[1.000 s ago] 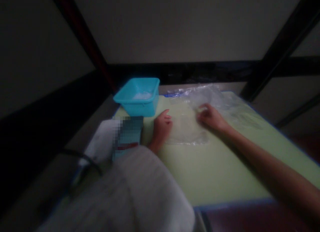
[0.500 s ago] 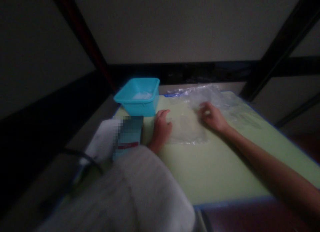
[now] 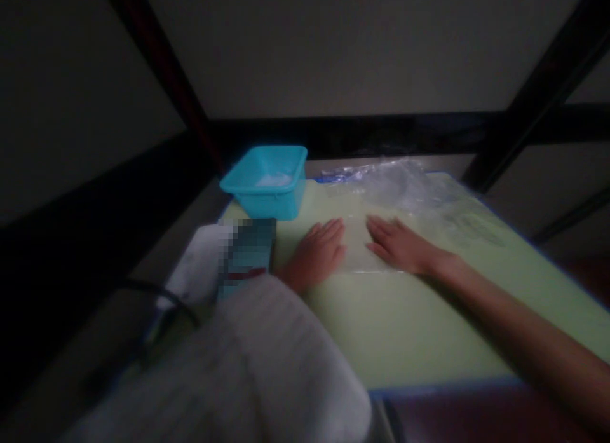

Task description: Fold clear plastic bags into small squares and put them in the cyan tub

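A clear plastic bag (image 3: 357,245) lies flat on the yellow-green table (image 3: 405,328). My left hand (image 3: 318,252) rests palm down at the bag's left side, fingers stretched out and nothing held. On the bag's right side lies my right hand (image 3: 398,243), also flat with its fingers extended. The fingertips of the two hands point towards each other's side, with part of the bag showing between them. Behind my right hand spreads a crumpled heap of clear plastic (image 3: 405,181).
A turquoise basket (image 3: 281,204) with something whitish inside stands at the back left. In front of it lie a partly pixelated dark flat object (image 3: 252,249) and a white item (image 3: 193,262). A dark cable crosses the left edge. Grey cloth fills the lower foreground.
Both hands have come down flat onto the bag. My left hand has shifted right and spread out; my right hand has moved nearer and uncurled its fingers.
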Tool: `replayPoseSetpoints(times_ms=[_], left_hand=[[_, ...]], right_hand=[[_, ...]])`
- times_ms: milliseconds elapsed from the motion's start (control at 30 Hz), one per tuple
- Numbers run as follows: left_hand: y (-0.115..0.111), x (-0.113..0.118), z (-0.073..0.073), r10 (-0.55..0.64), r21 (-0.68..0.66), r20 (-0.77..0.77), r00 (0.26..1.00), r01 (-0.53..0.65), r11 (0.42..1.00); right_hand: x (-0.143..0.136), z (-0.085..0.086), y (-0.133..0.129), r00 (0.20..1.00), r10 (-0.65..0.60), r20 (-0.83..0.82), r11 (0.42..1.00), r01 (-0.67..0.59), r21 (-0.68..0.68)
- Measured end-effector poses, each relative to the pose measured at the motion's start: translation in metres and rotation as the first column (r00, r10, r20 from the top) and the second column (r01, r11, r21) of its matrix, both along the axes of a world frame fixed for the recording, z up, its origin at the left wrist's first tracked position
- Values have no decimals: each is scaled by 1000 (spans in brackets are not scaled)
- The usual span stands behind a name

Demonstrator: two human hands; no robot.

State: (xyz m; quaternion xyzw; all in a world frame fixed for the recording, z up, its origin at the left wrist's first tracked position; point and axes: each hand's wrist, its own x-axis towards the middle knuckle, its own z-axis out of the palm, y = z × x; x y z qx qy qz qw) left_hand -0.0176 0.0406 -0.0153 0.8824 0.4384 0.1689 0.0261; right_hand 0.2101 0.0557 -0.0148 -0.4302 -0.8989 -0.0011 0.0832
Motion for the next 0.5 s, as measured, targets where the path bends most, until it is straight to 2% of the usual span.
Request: replayPoseSetpoints(times_ms=[300, 400, 500], left_hand=[[-3, -10, -4, 26, -23, -126, 992, -29, 999], [-6, -12, 3, 46, 8, -146, 988, -45, 999], [-13, -16, 18, 61, 79, -103, 993, -53, 995]], right_hand=[[8, -8, 2, 1000, -16, 5, 999, 16, -31], [9, -6, 1, 1000, -31, -6, 999, 31, -28], [12, 0, -3, 997, -56, -51, 998, 56, -11]])
